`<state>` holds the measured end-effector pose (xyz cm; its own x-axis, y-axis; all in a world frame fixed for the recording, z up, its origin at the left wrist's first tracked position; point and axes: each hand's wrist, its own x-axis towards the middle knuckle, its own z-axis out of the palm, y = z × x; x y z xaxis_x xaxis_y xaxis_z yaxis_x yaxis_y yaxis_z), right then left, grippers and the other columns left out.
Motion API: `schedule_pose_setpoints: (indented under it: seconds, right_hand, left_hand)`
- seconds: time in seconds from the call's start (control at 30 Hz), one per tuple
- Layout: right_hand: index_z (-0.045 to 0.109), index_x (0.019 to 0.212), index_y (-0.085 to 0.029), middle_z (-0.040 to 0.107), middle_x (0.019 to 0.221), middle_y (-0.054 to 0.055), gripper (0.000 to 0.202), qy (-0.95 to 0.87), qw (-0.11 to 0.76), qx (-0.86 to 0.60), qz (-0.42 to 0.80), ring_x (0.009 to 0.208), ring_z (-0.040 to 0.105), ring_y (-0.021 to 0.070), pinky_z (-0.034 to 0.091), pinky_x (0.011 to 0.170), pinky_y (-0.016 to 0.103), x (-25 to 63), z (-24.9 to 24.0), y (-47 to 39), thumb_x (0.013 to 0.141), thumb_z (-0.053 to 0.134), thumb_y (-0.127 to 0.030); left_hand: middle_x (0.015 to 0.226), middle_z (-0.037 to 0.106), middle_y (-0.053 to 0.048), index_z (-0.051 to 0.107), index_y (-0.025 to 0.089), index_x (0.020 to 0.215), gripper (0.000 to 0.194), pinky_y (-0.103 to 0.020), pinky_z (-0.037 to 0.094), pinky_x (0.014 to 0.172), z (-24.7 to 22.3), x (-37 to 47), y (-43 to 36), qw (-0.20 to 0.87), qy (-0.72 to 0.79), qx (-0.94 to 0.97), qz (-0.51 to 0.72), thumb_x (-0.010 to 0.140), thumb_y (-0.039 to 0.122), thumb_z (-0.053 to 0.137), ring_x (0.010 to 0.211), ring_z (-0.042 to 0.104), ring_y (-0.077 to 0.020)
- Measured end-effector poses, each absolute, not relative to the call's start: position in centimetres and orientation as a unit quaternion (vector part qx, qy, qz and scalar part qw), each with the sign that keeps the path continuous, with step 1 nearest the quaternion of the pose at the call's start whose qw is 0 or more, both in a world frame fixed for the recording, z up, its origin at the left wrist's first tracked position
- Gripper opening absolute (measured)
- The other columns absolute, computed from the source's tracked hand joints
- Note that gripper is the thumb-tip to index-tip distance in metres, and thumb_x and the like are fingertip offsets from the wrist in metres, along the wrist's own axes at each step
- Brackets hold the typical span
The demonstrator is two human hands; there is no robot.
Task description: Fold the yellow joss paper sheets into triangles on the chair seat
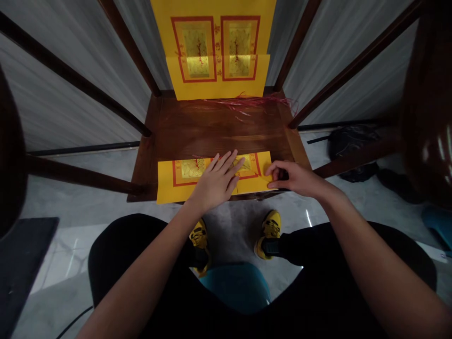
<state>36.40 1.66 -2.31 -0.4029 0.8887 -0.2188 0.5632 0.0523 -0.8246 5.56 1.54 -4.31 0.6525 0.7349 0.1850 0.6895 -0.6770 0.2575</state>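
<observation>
A yellow paper sheet [165, 181] with red-framed gold panels lies near the front edge of a dark wooden chair seat [212, 127]. Across its middle rests my left hand [218, 181], palm down with fingers stretched out, covering part of the print. At the sheet's right end is my right hand [294, 178], its thumb and curled fingers closed on the paper's edge. Behind, a stack of similar yellow papers [218, 89] leans at the back of the seat, its panels facing me. Loose pink-red strings [243, 102] lie along the seat just in front of that stack.
Dark wooden bars [84, 87] rise on both sides of the seat. A black bag [353, 146] sits on the floor at right. Below me are a blue stool [236, 282] and my yellow shoes [271, 226]. A dark mat [24, 259] lies at left.
</observation>
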Motion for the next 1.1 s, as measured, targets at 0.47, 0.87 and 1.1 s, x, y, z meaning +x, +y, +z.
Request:
schedule_pose_setpoints:
  seconds: [0.47, 0.87, 1.1]
  right_hand:
    - [0.074, 0.101, -0.027, 0.068, 0.086, 0.000, 0.036, -0.731, 0.176, -0.511, 0.416, 0.079, 0.063, 0.0215, 0.047, 0.076, 0.038, 36.6, -2.6, 1.7, 0.079, 0.089, -0.052]
    - [0.072, 0.098, -0.027, 0.067, 0.081, 0.000, 0.037, -0.740, 0.162, -0.510, 0.407, 0.075, 0.061, 0.0212, 0.046, 0.074, 0.038, 36.1, -2.0, 1.7, 0.081, 0.087, -0.056]
    - [0.074, 0.104, -0.028, 0.069, 0.088, 0.002, 0.030, -0.742, 0.188, -0.495, 0.411, 0.086, 0.064, 0.0243, 0.047, 0.084, 0.041, 36.6, -2.3, 1.2, 0.088, 0.082, -0.052]
  left_hand:
    - [0.185, 0.024, -0.004, 0.038, 0.018, 0.173, 0.057, -0.050, 0.018, 0.143, -4.2, 5.5, 1.3, 0.089, 0.382, 0.913, 0.113, 0.120, 0.036, 0.030, 0.173, 0.019, -0.0263]
    - [0.181, 0.032, 0.005, 0.039, 0.031, 0.173, 0.053, -0.054, 0.006, 0.144, -3.5, 8.7, 1.4, 0.117, 0.269, 0.952, 0.093, 0.120, 0.034, 0.033, 0.174, 0.014, -0.0213]
    - [0.174, 0.043, 0.009, 0.046, 0.034, 0.168, 0.051, -0.051, 0.012, 0.145, -3.4, 8.3, 1.5, 0.157, 0.257, 0.948, 0.098, 0.118, 0.038, 0.049, 0.170, 0.028, -0.0201]
